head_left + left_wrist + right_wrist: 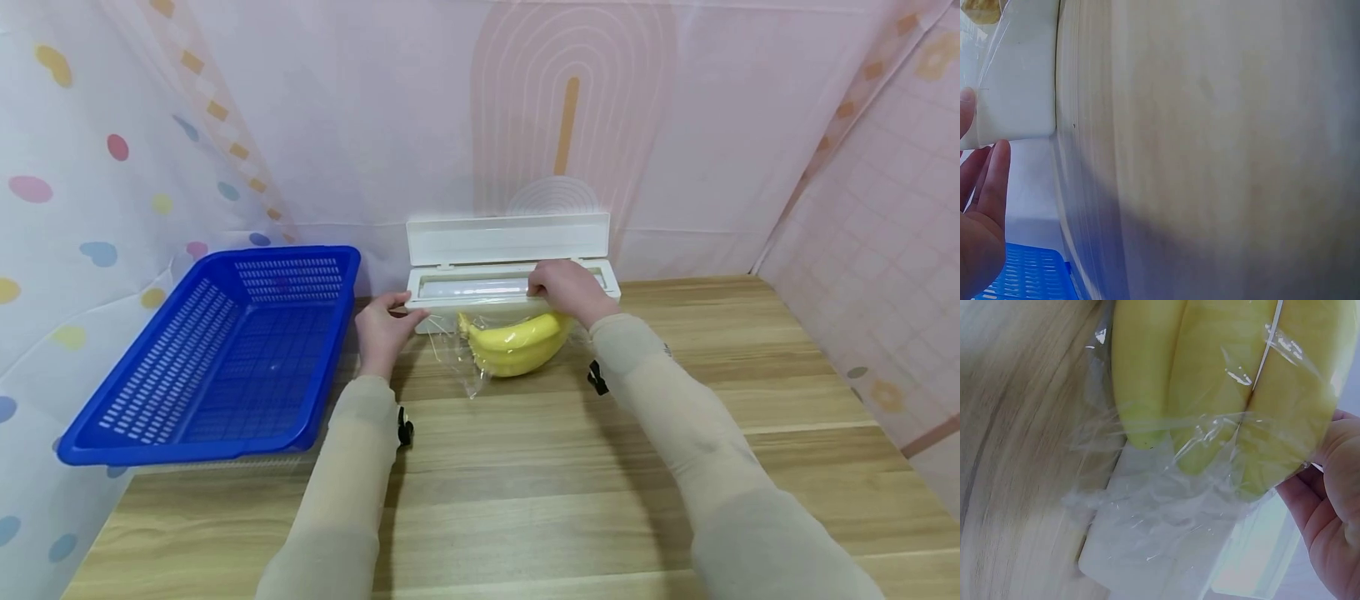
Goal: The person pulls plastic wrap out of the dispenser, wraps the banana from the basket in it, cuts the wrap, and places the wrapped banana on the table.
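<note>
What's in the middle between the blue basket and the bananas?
In the head view, the person's left hand is between the blue basket and the bananas, with loose clear plastic wrap on the bananas' side.

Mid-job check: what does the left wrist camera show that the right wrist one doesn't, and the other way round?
Only the left wrist view: the left hand at the end of the white box, part of the blue basket, and what looks like the bananas' stem end in the corner.

Only the right wrist view: the right hand and the bananas' blunt tips.

Both: the white box, clear film and the wooden table.
</note>
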{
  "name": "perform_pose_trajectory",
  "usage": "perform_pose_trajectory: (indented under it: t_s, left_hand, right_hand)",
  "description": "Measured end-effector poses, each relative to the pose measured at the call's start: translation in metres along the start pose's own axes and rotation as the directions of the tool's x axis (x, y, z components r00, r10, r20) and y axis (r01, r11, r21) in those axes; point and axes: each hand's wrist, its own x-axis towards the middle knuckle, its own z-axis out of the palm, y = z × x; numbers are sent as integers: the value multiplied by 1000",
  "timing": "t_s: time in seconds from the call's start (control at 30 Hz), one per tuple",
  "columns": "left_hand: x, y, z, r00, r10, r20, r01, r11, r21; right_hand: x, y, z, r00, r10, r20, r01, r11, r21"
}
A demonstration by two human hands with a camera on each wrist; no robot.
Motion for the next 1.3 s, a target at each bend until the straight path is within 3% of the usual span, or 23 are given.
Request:
perform_pose_trajectory:
  t_s: [0.47, 1.3]
  left_hand:
    - [0, -2, 1, 1000, -4, 5, 4, 1000, 7]
    - [0, -1, -1, 1000, 6, -10, -6, 1000, 9]
  right_hand:
    - [-10, 9, -5, 1000, 23, 8, -23, 999, 27]
    - [-19, 25, -11, 1000, -6, -13, 6, 1000, -6]
